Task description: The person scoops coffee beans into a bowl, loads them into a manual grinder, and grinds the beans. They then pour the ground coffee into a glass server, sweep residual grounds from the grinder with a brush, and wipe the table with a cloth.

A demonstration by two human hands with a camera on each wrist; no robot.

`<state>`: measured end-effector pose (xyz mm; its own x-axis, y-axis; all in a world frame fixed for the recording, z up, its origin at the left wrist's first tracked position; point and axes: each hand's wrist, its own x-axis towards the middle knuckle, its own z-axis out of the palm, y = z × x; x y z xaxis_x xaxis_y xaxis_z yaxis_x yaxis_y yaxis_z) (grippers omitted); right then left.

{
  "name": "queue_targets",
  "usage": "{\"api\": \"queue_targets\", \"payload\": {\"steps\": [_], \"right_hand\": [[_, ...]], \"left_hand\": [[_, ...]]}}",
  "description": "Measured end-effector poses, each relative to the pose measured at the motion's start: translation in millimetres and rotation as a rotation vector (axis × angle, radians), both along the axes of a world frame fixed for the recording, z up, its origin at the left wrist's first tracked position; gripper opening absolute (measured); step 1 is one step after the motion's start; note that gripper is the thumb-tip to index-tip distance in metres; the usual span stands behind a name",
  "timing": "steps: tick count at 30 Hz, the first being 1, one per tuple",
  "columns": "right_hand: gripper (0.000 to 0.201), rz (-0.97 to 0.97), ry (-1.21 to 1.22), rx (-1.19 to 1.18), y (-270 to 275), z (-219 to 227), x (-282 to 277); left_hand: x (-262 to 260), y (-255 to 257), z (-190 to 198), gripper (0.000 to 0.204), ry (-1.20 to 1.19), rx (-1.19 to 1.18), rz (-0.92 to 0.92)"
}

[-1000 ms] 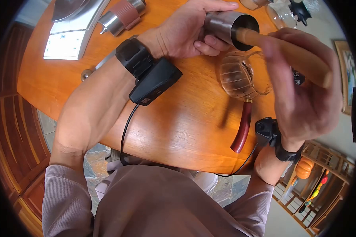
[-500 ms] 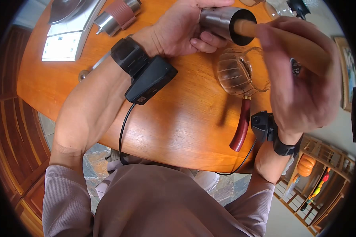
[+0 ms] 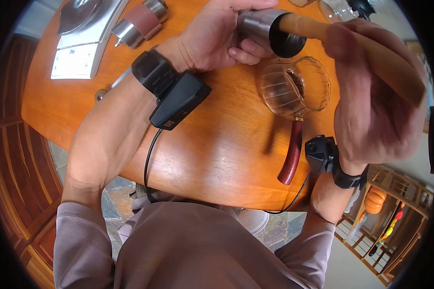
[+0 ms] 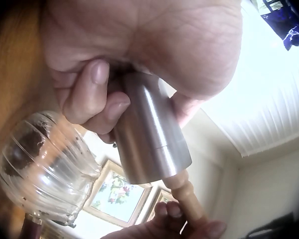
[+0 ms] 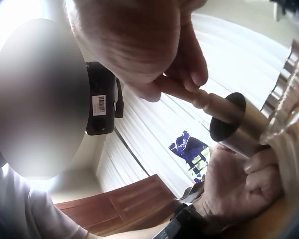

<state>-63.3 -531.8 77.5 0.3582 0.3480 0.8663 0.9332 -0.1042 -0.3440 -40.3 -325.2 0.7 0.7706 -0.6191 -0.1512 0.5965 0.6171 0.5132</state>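
My left hand [image 3: 217, 36] grips a steel cup [image 3: 263, 30], tilted with its mouth toward the right hand. My right hand [image 3: 378, 96] holds a turned wooden stick [image 3: 306, 26], whose far end reaches into the cup's mouth. In the left wrist view the fingers [image 4: 87, 94] curl round the steel cup [image 4: 152, 129], and the wooden stick [image 4: 189, 199] enters its lower end. Just below the cup, a ribbed glass vessel [image 3: 279, 91] with dark grounds inside and a red-brown handle [image 3: 291, 154] sits on the table.
A white scale [image 3: 74, 58] stands at the far left of the table [image 3: 202, 159], beside a steel grinder [image 3: 139, 23] with a brown band. A small round metal piece [image 3: 100, 95] lies near the left forearm. Glassware [image 3: 330, 10] stands at the back right.
The right hand has shifted slightly right with the stick, which now lies against the upper side of the cup's mouth. The left hand and cup have moved slightly left and up.
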Motion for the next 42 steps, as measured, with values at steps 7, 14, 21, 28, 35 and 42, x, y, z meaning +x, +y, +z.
{"api": "queue_targets", "payload": {"steps": [7,14,21,28,35,42], "right_hand": [[0.031,0.023,-0.202,-0.11,8.0,-0.1,3.0],[0.028,-0.09,-0.11,-0.264,2.2,7.6,-3.8],[0.02,-0.05,-0.083,-0.246,-16.0,28.7,-3.2],[0.034,0.052,-0.383,-0.317,-4.0,20.2,2.9],[0.04,-0.084,-0.263,-0.212,0.7,4.6,0.6],[0.035,-0.142,-0.146,-0.363,3.5,18.6,-15.9]], "left_hand": [[-0.3,-0.4,-1.0,0.038,0.021,0.049,0.057],[-3.0,-0.4,-0.8,0.035,-0.008,0.094,0.113],[-6.7,-0.4,-5.3,0.034,-0.112,0.044,0.141],[-7.5,-2.5,-0.3,0.033,-0.122,0.07,0.147],[-6.4,-4.0,-2.1,0.032,-0.143,0.14,0.229],[-4.9,-5.4,0.4,0.033,-0.063,0.141,0.255]]}}
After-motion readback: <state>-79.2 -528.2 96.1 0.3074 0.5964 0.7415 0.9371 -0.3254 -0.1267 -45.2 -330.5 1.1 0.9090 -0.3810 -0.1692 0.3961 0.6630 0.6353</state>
